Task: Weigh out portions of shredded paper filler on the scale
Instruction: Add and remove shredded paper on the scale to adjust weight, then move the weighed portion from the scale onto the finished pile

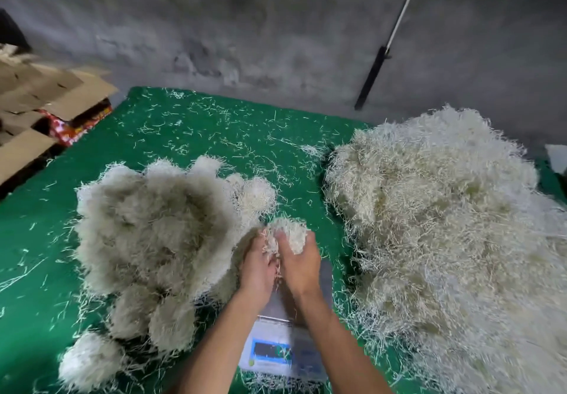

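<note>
both hands up over the scale, cupped together around one wad of shredded paper (288, 235). left hand (256, 266) has fingers curled under and into the wad, right hand (299, 263) wraps it from the other side, thumb on top. hands touch each other at the base of the wad. a few loose strands hang down between the wrists.

scale (283, 353) sits directly below the forearms, steel platter mostly hidden by them, dark display facing the person, reading not legible.

left of the hands: heap of rounded paper balls (153, 240), touching the scale's left edge. right: big loose pile of shredded paper (445, 240), near the scale.

all on a green table cover (214, 126) scattered with stray shreds. cardboard boxes (40, 102) at far left, a pole (389, 40) leaning on the grey wall.
</note>
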A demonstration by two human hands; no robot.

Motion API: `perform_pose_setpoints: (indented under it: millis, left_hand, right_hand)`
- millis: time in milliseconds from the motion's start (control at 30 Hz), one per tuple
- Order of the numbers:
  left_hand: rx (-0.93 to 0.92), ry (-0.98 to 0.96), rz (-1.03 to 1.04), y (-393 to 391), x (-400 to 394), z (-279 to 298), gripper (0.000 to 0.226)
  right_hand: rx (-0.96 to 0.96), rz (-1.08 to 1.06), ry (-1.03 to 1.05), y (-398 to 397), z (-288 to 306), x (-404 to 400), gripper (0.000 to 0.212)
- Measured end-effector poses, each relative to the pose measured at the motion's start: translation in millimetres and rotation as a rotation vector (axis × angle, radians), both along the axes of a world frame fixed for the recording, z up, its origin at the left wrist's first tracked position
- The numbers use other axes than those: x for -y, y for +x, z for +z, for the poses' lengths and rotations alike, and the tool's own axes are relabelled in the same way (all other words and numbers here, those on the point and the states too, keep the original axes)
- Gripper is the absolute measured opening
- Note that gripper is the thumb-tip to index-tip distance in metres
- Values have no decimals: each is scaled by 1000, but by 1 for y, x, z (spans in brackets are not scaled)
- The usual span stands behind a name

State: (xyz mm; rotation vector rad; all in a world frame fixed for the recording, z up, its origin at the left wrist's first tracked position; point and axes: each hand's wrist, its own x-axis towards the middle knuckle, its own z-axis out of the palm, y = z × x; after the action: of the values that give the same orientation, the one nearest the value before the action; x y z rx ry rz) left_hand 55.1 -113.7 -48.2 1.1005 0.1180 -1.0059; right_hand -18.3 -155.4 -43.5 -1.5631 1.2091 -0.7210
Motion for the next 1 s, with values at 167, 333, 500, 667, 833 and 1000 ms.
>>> perform_pose_setpoints:
  millis: [167,333,500,667,833,1000]
  left_hand:
    - [175,10,28,15,4,31,33]
    - [95,-145,-129,45,-20,92,52]
    - [67,-216,-312,3,-64,122,92]
    - [-23,-89,-288,15,-79,164,67]
    - [244,-99,-294,14,-108,160,79]
    - [95,-101,-366,41,-103,186,60]
  right_hand:
    - [109,106,-224,26,53,11,51]
    - [-119,441,-644,16,56,-25,52]
    - [66,300,-612,22,98,-49,45]
    - [75,249,-531,-3,121,-69,36]
    - [134,374,-795,16,135,-105,49]
    - [148,293,-484,26,147,-109,38]
